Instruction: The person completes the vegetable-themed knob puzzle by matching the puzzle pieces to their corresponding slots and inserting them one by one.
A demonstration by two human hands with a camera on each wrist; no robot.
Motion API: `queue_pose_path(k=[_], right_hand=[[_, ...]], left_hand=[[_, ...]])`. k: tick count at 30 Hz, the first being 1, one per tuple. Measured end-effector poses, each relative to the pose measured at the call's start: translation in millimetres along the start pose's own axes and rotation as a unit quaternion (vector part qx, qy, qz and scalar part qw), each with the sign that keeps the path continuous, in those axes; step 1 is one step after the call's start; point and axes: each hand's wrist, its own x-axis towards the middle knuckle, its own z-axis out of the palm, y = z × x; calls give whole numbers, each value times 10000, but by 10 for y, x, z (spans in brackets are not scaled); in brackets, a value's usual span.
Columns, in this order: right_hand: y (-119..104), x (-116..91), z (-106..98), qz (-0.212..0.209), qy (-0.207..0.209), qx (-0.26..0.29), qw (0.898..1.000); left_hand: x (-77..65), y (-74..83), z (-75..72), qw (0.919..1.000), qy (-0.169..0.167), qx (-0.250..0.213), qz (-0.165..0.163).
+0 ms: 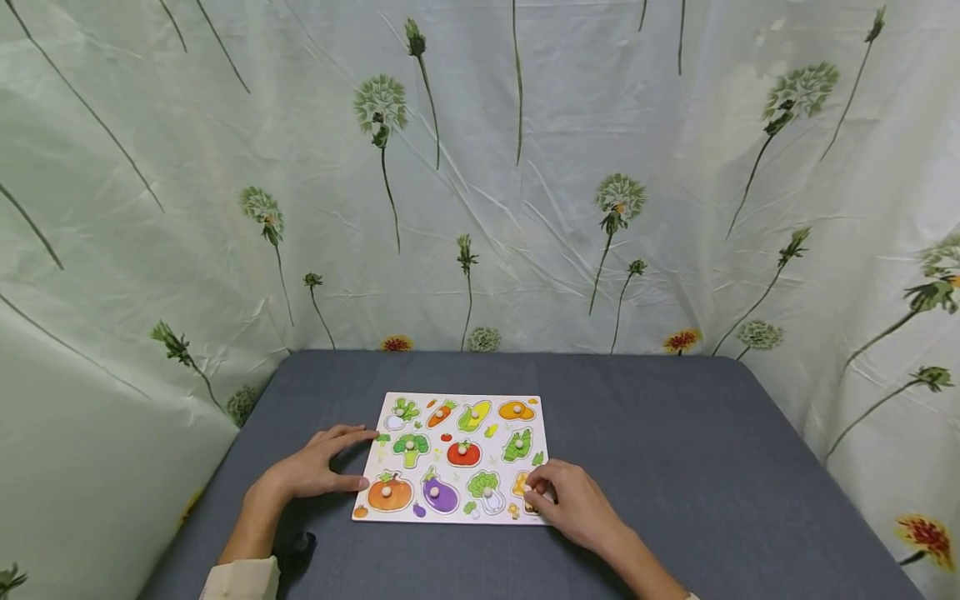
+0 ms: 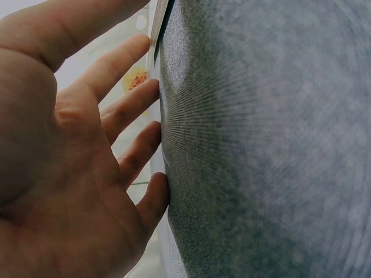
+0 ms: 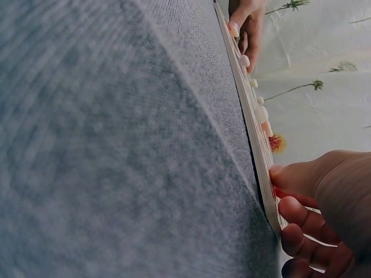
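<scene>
A wooden peg puzzle board (image 1: 427, 432) with vegetable pieces lies flat on the dark cloth. Pieces with small round knobs include a pumpkin (image 1: 397, 497), an eggplant (image 1: 447, 500) and a tomato (image 1: 471, 457). My left hand (image 1: 315, 464) is spread at the board's left edge, thumb and index fingertip touching it; its other fingers rest against the cloth in the left wrist view. At the lower right corner, my right hand (image 1: 573, 504) pinches a mushroom puzzle piece (image 1: 520, 480) between thumb and index finger. The hand covers part of this piece, and its knob is hidden.
The table (image 1: 675, 433) is covered in dark grey cloth. A pale curtain (image 1: 525, 208) with dandelion prints hangs behind it and along both sides. Beside my left wrist lies a small black object (image 1: 298, 550), its kind unclear.
</scene>
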Motion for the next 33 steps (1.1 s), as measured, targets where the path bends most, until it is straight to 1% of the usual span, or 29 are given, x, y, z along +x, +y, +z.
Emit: queue_pose_path(k=[8,17,22,25,27,30,32,33], right_hand=[[28,-15,-15,-151,-69,251,9995],[121,-82,-104,-191,-372,563,9975],[212,-146,-179,-251,-658,923,9932],[273,-192,-239,-225,-663,1031,9922],[318,-228,-284,-102,-515,883,9947],[401,-309,-364,219,-205,400,9988],[472,-366,-439,325,15,15,9995],[515,-397,-486,292,142,-181,9993]], left_hand=[[-1,6,-6,10000,-28,-33,64],[47,56,7,9999,-79,-35,96],[64,91,23,9999,-115,-14,89],[62,111,16,9998,-135,-6,120],[48,123,9,9998,-107,-1,137],[-5,138,14,9999,2,48,145],[-58,135,23,9996,157,93,198],[-85,127,29,9992,265,146,255]])
